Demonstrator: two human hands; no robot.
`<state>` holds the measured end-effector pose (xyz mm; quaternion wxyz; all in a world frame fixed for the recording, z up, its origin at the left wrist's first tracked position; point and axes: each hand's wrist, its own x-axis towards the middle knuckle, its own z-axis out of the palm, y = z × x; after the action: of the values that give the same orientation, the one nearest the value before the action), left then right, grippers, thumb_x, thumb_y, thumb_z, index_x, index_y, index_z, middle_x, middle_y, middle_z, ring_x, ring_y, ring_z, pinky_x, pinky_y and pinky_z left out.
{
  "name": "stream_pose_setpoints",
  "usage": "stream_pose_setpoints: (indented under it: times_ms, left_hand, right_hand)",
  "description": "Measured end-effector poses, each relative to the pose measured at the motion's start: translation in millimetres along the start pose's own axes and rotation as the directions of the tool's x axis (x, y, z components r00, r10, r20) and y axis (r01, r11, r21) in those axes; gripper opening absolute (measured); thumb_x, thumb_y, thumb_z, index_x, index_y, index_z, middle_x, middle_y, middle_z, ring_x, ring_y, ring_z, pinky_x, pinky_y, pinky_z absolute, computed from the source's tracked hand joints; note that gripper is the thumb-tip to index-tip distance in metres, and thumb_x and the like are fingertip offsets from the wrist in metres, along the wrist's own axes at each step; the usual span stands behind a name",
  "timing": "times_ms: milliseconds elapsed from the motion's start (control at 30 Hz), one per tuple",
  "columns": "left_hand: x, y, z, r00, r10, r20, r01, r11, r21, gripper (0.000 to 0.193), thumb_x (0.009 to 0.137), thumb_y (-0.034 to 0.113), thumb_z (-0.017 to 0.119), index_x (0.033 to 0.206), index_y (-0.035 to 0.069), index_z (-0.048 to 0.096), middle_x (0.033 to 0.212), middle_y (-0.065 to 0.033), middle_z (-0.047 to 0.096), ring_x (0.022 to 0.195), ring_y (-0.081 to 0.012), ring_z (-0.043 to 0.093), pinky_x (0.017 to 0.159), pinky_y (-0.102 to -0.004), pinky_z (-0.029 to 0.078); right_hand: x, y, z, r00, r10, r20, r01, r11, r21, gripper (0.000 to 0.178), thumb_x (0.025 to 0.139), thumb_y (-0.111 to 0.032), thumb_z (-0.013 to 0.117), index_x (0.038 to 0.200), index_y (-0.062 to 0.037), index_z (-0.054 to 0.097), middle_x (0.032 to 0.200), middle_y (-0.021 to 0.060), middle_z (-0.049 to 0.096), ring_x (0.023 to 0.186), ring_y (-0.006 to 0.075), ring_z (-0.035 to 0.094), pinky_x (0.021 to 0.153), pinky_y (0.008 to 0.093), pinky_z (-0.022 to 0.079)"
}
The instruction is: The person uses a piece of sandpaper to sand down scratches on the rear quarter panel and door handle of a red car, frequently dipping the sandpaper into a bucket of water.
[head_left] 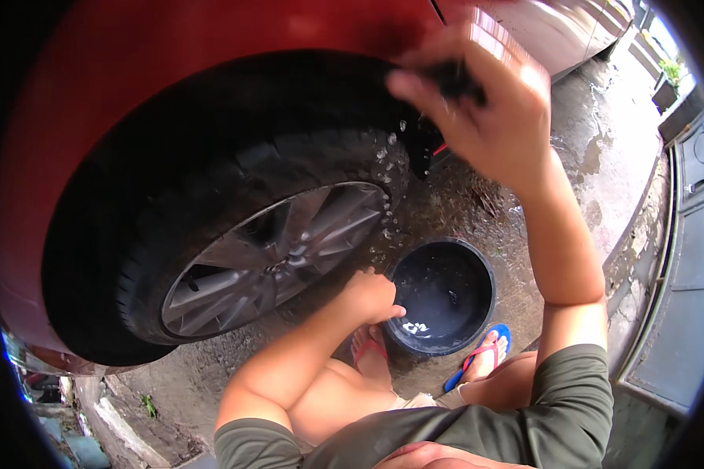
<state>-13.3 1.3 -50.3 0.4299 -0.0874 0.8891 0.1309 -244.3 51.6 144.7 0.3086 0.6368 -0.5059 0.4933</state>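
Sponge (455, 78), a dark and wet one, sits at about one o'clock in the view, pressed against the rim of the wheel arch (211, 86) of the red car (133, 31). The right hand (485, 109) closes its grip around it, fingers pinching it from above. The left hand (371, 297) is curled shut on the edge of the black bucket (485, 270), near six o'clock from the sponge; whether it holds something I cannot tell. Water drops fall past the tyre (235, 180) and the silver wheel (278, 254).

I think the soapy sponge may slip from the fingers because it is held high and wet. The concrete ground (594, 156) is wet too, so the feet in blue sandals (481, 356) could slide while the person squats. Leaning on the bucket could tip it.
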Motion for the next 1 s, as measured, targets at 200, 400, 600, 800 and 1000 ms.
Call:
stream_pose_setpoints:
  times_ms: [200, 400, 600, 800, 1000]
  left_hand:
    - [-3, -2, 6, 0.999, 0.008, -0.049, -0.009, 1.000, -0.013, 0.077, 0.098, 0.064, 0.063, 0.120, -0.009, 0.074, 0.135, -0.0252, 0.068, 0.142, -0.0429, 0.053, 0.111, -0.0522, 0.048]
    - [-2, 2, -1, 1.000, 0.002, -0.004, -0.002, 1.000, 0.003, 0.077, 0.098, 0.063, 0.063, 0.125, -0.008, 0.073, 0.139, -0.0261, 0.066, 0.146, -0.0461, 0.049, 0.113, -0.0548, 0.046]
    - [-3, 4, 5, 0.999, 0.009, -0.049, -0.007, 0.999, 0.032, 0.077, 0.099, 0.064, 0.061, 0.126, -0.007, 0.073, 0.140, -0.0268, 0.066, 0.148, -0.0464, 0.046, 0.115, -0.0556, 0.044]
    - [-1, 4, -8, 0.999, 0.009, 0.039, -0.009, 1.000, 0.001, 0.076, 0.099, 0.063, 0.063, 0.126, -0.008, 0.073, 0.141, -0.0272, 0.065, 0.147, -0.0451, 0.047, 0.116, -0.0537, 0.044]
    - [-3, 4, 1, 1.000, 0.017, -0.026, -0.016, 1.000, 0.021, 0.077, 0.098, 0.062, 0.064, 0.127, -0.009, 0.071, 0.141, -0.0272, 0.064, 0.147, -0.0453, 0.047, 0.116, -0.0537, 0.044]
  right_hand:
    - [-18, 37, 21, 0.977, -0.078, -0.197, 0.062, 0.994, -0.084, 0.027, 0.079, -0.012, 0.094, 0.094, -0.0042, 0.074, 0.083, 0.0062, 0.070, 0.069, 0.0222, 0.064, 0.066, 0.0321, 0.052]
    - [39, 3, 47, 0.880, -0.273, -0.389, 0.242, 0.962, -0.128, 0.026, 0.078, -0.017, 0.092, 0.089, -0.0098, 0.070, 0.080, 0.0021, 0.065, 0.074, 0.0195, 0.059, 0.070, 0.0314, 0.044]
    - [2, 39, 22, 0.941, -0.237, -0.242, 0.194, 0.963, -0.188, 0.028, 0.076, -0.013, 0.096, 0.092, -0.0079, 0.074, 0.083, 0.0044, 0.072, 0.077, 0.0207, 0.067, 0.072, 0.0312, 0.052]
    - [13, 32, 42, 0.890, -0.283, -0.357, 0.236, 0.957, -0.170, 0.026, 0.076, -0.020, 0.092, 0.084, -0.0145, 0.068, 0.080, -0.0001, 0.064, 0.074, 0.0190, 0.057, 0.071, 0.0327, 0.039]
    - [39, 21, 44, 0.831, -0.385, -0.401, 0.347, 0.923, -0.166, 0.025, 0.076, -0.018, 0.093, 0.087, -0.0140, 0.070, 0.078, -0.0009, 0.063, 0.072, 0.0194, 0.055, 0.070, 0.0333, 0.040]
